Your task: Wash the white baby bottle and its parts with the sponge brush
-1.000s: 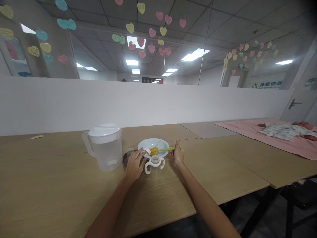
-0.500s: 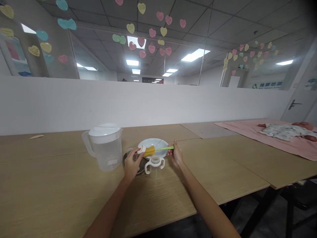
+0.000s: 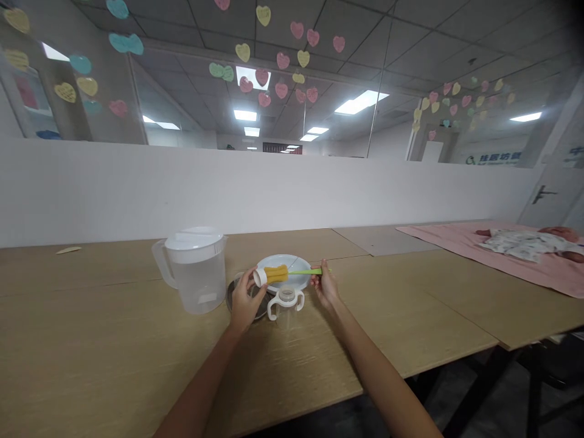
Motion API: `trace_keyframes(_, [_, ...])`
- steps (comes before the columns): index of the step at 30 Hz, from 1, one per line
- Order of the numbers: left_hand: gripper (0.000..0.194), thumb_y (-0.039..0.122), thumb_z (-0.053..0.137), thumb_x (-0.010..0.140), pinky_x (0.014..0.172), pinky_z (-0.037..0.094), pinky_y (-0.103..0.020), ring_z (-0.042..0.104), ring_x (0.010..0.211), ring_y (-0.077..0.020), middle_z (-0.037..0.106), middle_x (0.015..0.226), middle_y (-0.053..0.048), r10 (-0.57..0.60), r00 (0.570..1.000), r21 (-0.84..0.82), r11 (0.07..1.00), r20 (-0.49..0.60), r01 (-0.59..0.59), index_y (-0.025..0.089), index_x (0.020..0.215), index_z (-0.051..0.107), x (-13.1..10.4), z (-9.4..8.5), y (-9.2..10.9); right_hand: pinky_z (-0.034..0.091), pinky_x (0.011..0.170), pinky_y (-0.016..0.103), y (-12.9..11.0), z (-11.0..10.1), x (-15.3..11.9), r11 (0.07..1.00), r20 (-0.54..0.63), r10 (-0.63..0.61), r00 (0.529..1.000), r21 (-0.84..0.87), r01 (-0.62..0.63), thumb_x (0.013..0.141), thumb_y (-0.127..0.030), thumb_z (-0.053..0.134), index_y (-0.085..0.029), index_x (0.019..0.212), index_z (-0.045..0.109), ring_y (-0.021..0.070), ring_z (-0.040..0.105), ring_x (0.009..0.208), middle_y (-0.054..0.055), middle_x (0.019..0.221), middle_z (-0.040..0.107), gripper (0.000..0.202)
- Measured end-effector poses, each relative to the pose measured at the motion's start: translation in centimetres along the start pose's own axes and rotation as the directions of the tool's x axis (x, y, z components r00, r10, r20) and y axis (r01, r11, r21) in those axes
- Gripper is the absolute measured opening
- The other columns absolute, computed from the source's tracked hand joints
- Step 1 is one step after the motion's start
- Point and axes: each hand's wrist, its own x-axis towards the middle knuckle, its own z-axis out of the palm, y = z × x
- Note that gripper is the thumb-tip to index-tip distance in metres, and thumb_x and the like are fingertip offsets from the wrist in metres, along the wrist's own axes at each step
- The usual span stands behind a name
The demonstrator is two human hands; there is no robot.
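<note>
Between thumb and fingers, my left hand point(image 3: 245, 302) grips a small white bottle cap ring point(image 3: 260, 278). The yellow sponge head of a bottle brush point(image 3: 276, 274) meets the ring; how far it reaches inside is hidden. My right hand point(image 3: 325, 286) is closed on the brush's green handle. Both are held over a white bowl point(image 3: 298, 263). Just in front of the bowl stands a clear baby bottle point(image 3: 286, 313) with two white handles and an open top. A dark round dish point(image 3: 261, 307) lies partly hidden behind my left hand.
A lidded clear plastic pitcher point(image 3: 199, 277) stands left of the bowl. At the far right, a baby doll point(image 3: 520, 242) in patterned clothes lies on a pink cloth point(image 3: 447, 240). The table point(image 3: 114, 353) meets a low white wall point(image 3: 274, 191) at the back.
The white ring has turned in my left hand, so its round side now faces more toward me. My right hand keeps its hold on the brush, nearly in place.
</note>
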Motion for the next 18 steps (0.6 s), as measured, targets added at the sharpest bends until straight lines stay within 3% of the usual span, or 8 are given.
trace_keyframes(4, [0.046,0.036,0.062,0.073,0.090,0.048,-0.036,0.061,0.103,-0.0208,0.062,0.111,-0.010,-0.022,0.999,-0.044,0.999,0.039,0.024,0.019,0.112,0.045,-0.08,0.06,-0.04,0.040,0.036,0.016,-0.36,0.07,0.04,0.987,-0.029,0.089,0.996,0.136,-0.085,0.081,-0.053,0.054,-0.016,0.065,0.058,0.0051,0.041,0.034,-0.004,0.041,0.049,0.040])
trace_keyframes(7, [0.046,0.037,0.063,0.073,0.094,0.045,-0.038,0.059,0.107,-0.0214,0.061,0.112,-0.011,-0.009,0.999,0.010,1.000,0.049,0.008,0.019,0.111,0.044,-0.20,0.04,0.07,0.040,0.036,0.016,-0.43,0.26,-0.05,0.982,0.037,0.124,0.992,0.136,-0.128,0.079,-0.052,0.057,-0.015,0.067,0.060,0.0050,0.042,0.034,-0.004,0.042,0.050,0.038])
trace_keyframes(14, [0.047,0.037,0.062,0.073,0.092,0.044,-0.040,0.058,0.107,-0.0224,0.061,0.111,-0.009,0.015,0.997,0.091,0.996,0.079,-0.022,0.020,0.113,0.043,-0.42,-0.10,0.53,0.041,0.038,0.015,-0.15,0.52,-0.30,0.994,-0.016,0.032,0.999,0.104,-0.030,0.078,-0.057,0.055,-0.015,0.066,0.059,0.0048,0.042,0.034,-0.005,0.042,0.048,0.043])
trace_keyframes(18, [0.045,0.034,0.061,0.074,0.092,0.045,-0.038,0.058,0.107,-0.0219,0.061,0.113,-0.009,0.043,0.996,0.084,0.995,0.079,-0.049,0.020,0.113,0.044,-0.35,-0.12,0.48,0.041,0.037,0.017,-0.24,0.68,-0.53,0.989,0.098,0.105,0.990,0.093,-0.114,0.077,-0.059,0.054,-0.017,0.069,0.058,0.0058,0.041,0.034,-0.005,0.042,0.049,0.044])
